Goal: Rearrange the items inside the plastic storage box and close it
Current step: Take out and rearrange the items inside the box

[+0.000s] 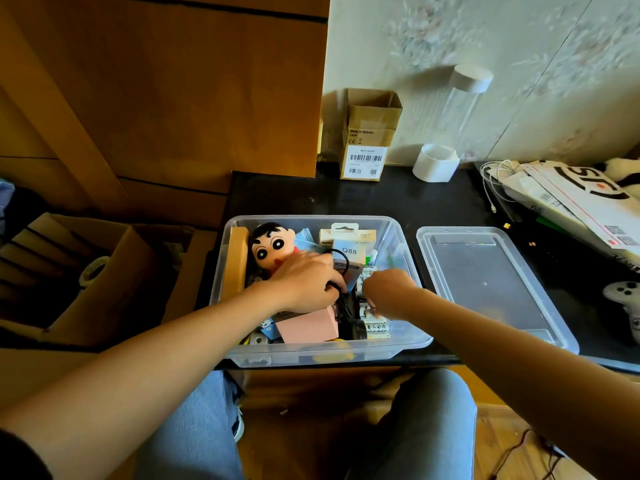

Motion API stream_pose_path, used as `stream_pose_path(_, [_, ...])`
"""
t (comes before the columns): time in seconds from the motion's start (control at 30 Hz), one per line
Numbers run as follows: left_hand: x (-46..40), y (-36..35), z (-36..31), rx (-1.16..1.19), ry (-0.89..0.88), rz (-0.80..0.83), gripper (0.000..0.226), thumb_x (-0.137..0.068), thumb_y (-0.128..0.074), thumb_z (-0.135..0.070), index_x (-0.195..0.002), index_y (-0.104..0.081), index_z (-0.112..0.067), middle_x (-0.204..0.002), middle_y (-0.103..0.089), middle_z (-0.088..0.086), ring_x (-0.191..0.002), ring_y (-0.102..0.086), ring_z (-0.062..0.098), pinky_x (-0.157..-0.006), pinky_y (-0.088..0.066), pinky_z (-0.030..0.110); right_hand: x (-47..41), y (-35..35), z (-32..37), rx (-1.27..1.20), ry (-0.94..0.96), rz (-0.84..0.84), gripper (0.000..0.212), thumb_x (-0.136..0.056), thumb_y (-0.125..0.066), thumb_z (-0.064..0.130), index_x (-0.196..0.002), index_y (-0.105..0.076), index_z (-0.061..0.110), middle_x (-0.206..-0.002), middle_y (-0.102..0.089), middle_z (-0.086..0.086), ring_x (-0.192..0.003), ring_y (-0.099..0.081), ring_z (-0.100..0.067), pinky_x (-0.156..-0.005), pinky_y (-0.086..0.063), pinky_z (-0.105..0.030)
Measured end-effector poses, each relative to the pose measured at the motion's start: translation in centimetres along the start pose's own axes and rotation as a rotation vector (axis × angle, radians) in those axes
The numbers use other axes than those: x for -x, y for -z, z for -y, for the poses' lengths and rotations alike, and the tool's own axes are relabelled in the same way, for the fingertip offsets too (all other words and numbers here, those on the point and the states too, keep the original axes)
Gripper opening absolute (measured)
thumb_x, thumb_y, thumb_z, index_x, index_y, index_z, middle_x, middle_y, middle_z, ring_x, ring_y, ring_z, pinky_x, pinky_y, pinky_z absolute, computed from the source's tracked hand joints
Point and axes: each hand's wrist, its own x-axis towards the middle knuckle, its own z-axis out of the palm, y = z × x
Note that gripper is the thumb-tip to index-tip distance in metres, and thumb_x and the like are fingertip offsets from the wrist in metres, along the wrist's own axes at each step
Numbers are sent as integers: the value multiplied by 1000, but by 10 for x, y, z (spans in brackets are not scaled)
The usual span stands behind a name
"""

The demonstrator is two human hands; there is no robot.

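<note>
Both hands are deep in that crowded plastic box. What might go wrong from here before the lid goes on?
The tall packets at the back stand above the box rim, so the lid lying to the right may not shut flat. The black cable loops around the left hand; it could snag and drag things out. The right hand is blurred among small packets and might knock them loose.

The left hand (304,282) covers the doll's (272,245) body and part of a black cable (341,263). The right hand's (388,292) fingers are motion-blurred, their grip unclear. A game controller (625,299) is cut off at the desk's right edge.
</note>
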Motion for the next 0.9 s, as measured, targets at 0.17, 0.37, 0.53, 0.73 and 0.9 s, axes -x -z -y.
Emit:
stream_pose_path(0.17, [0,-3,-2,44,-5,-36,34,-87,-44,-26,-108,-68,-38,-89,-48,-6,-89,-50,16,-73,-33,29,-5,-6,10,47,-22,45,16,-92,-50,6,-104,-59,9,-79,-53,0,-82,-58,-18,-59,-37,-23])
stream_pose_path(0.37, [0,-4,-2,54,-7,-52,33,-87,-44,-26,-105,-69,-38,-91,-54,-3,-88,-51,17,-72,-30,28,-10,-7,9,60,-77,-7,16,-90,-54,6,-104,-60,10,-98,-64,-2,-83,-60,-17,-61,-38,-23])
stream_pose_path(0.53, [0,-5,-3,69,-6,-65,33,-87,-44,-26,-104,-70,-38,-88,-51,-5,-87,-50,16,-71,-28,27,-14,-11,8,-33,-103,-7,18,-90,-55,8,-108,-59,10,-102,-63,-4,-90,-61,-18,-66,-43,-24])
stream_pose_path(0.73, [1,-4,-3,83,-7,-75,32,-87,-45,-25,-104,-71,-36,-93,-56,-2,-88,-51,16,-72,-29,27,-18,-6,8,-140,-102,16,26,-90,-58,12,-117,-58,15,-106,-63,-7,-96,-61,-23,-72,-46,-27])
stream_pose_path(0.9, [1,-4,-3,89,-7,-72,32,-88,-46,-25,-105,-71,-36,-93,-56,-1,-89,-50,17,-72,-27,27,-17,-4,10,-154,-155,8,25,-89,-53,3,-113,-59,9,-105,-63,-8,-95,-62,-24,-68,-43,-26])
